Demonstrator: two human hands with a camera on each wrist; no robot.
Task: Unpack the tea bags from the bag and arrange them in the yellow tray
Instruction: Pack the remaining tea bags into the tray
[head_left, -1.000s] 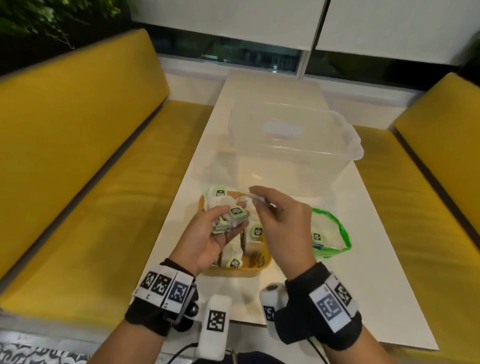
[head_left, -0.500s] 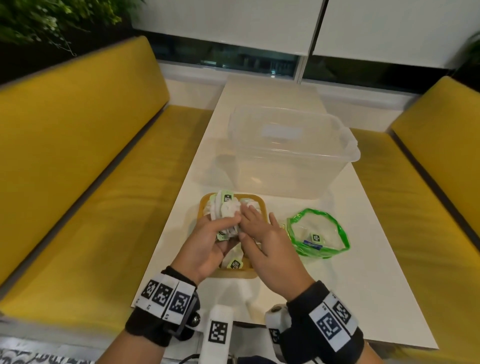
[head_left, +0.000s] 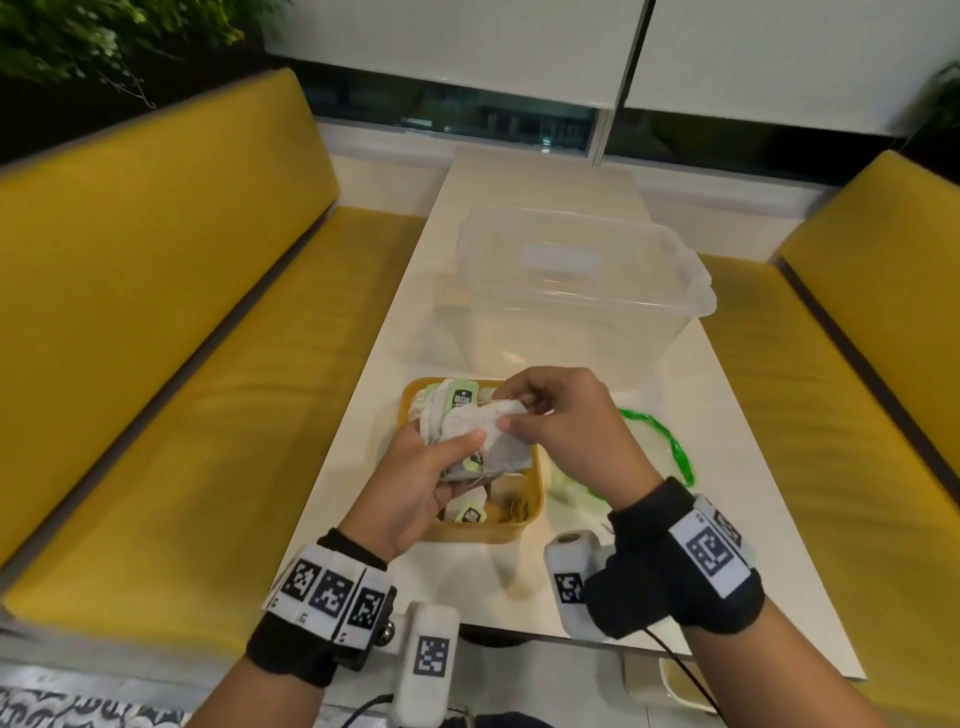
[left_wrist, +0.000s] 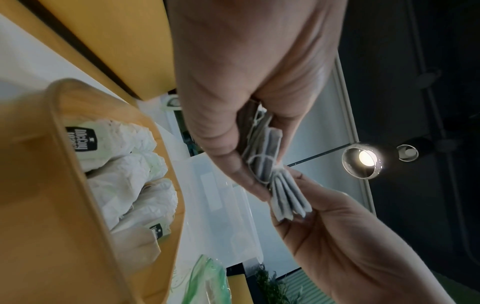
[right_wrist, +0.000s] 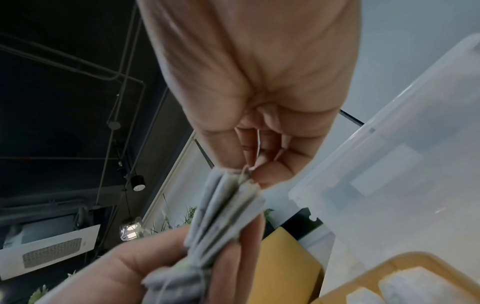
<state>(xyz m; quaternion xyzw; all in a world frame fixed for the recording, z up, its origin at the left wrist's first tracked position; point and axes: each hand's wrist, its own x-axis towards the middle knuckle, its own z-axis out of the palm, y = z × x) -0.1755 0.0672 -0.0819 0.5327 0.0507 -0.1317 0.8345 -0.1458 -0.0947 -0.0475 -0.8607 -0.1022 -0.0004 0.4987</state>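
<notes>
1. Two hands work above the yellow tray (head_left: 535, 506), both on one bundle of tea bags (head_left: 480, 436) held over the tray's middle.
2. Left hand (head_left: 415, 480): fingers curled round the bundle from below, thumb pressed across its top. The left wrist view shows several flat bags stacked edge-on in this grip, with a loop of white string around them.
3. Right hand (head_left: 561, 421): thumb and fingertips pinch the far end of the bundle. In the right wrist view the pinch sits at the top of the fanned bags, on paper and string together; which single bag is taken, cannot tell.
4. Bundle is clear of the tray, lifted above its contents.
5. Tray stands on the white worktop (head_left: 727, 545), near the front edge. Inside it lie more tea bags, crumpled white paper with green-and-black tags; one tag shows at the far end (head_left: 464, 397), one at the near end (head_left: 470, 515). Left wrist view reads "McCoy" on a tag.
6. Green-rimmed clear bag (head_left: 670, 447) lies on the worktop just right of the tray, partly hidden behind the right wrist. Contents not readable from the head view.
7. Clear plastic tub (head_left: 587, 291) stands on the worktop beyond the tray, upright, open-topped.
8. Yellow bench seats (head_left: 182, 322) run along both long sides of the worktop.
9. Both wrists carry black straps with printed marker squares.
</notes>
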